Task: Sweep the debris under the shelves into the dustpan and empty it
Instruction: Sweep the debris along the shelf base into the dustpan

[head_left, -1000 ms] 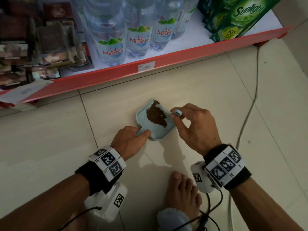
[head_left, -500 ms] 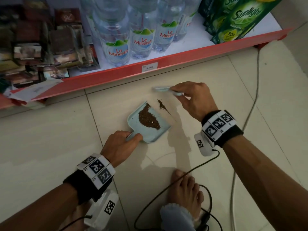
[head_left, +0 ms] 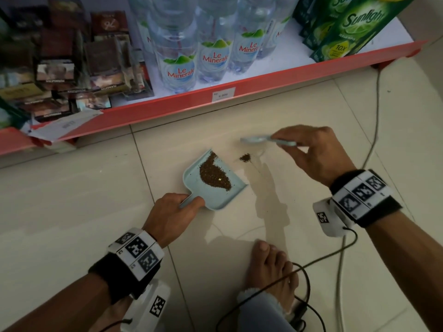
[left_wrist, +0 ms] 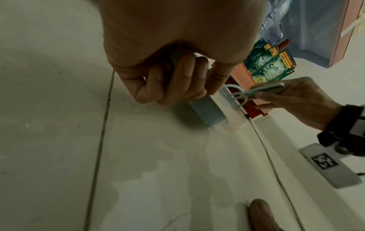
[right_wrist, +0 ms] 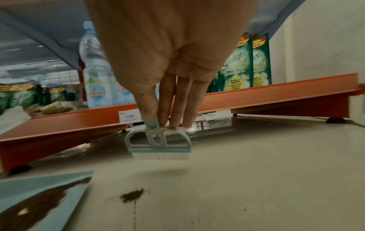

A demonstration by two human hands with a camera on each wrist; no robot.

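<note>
A pale blue dustpan (head_left: 236, 188) lies flat on the tiled floor, with a heap of brown debris (head_left: 214, 173) in it. My left hand (head_left: 176, 208) grips its short handle (left_wrist: 199, 107). A small clump of loose debris (head_left: 245, 157) lies on the floor just past the pan's open edge, also in the right wrist view (right_wrist: 131, 196). My right hand (head_left: 311, 152) pinches the handle of a small blue brush (head_left: 254, 139), held just above the floor beyond that clump, with the white bristles (right_wrist: 161, 156) pointing down. The brush also shows in the left wrist view (left_wrist: 235, 95).
A low red shelf (head_left: 239, 88) runs across the back, carrying water bottles (head_left: 178, 68), green soap packs (head_left: 347, 27) and dark packets (head_left: 67, 75). Dark specks lie under it (right_wrist: 213, 123). A white cable (head_left: 374, 140) trails at right. My bare foot (head_left: 273, 271) and black wires (head_left: 306, 276) are nearby.
My right hand has lifted the brush out of the dustpan and carried it away toward the shelf. A small clump of debris now lies outside the pan. The left hand keeps hold of the handle.
</note>
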